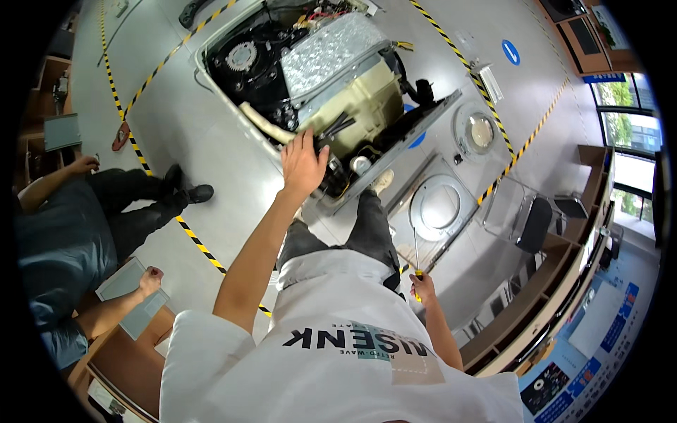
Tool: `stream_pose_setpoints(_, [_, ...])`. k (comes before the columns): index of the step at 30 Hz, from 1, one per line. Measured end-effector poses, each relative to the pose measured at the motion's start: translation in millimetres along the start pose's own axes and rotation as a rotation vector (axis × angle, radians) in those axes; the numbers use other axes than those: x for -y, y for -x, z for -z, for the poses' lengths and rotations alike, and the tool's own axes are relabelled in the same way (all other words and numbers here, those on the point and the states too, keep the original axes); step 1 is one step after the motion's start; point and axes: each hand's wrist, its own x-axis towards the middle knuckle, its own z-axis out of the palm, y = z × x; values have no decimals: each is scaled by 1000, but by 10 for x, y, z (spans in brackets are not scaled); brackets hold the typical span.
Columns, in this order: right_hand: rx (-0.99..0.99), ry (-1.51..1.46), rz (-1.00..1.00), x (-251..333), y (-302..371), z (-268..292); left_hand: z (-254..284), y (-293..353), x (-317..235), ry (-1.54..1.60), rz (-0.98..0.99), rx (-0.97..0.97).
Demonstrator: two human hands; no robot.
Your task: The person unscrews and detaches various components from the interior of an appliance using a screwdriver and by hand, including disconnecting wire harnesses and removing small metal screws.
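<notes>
The opened washing machine [342,102] lay just ahead of the left grip, its black casing with a pale wheel [242,56] ahead and to the left, its silver sheet [331,53] almost straight ahead. The step in hand looked like feeling about inside the near edge, with no tool put to the parts; using the screwdriver [419,275] there would call for the right hand to rise and reach forward and left. The left hand [304,168] reached out on a nearly straight arm, its back upward and fingers forward, beside a pale hose [262,125] and a dark forked part [337,126]. Its fingers were slightly bent; whether they had hold of anything could not be told. The right hand [423,287] hung low by the person's side, its grip closed around the yellow-and-black handle, the shaft pointing forward. Ahead of that grip, a panel with a round opening [418,206] lay on the floor, with a round door [462,132] beyond. Well left of both grips was a co-worker [67,236].
</notes>
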Motion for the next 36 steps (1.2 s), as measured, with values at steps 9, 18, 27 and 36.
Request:
stream_pose_setpoints(9, [-67,11,204,1403,-990,1727,-110,-158,-367,-228,141,47])
stream_pose_setpoints(18, [-215,-39,175,1617,-745,2602,-206,-141,-396,-377,161,38])
stream_pose_setpoints(27, [-232,-138,215,1642,-955,2958,-250,-190,-435,-501,233,120])
stream_pose_setpoints(36, [-80,152,360,3466,-1913,3545,-208,-337,-555,-603,439,265])
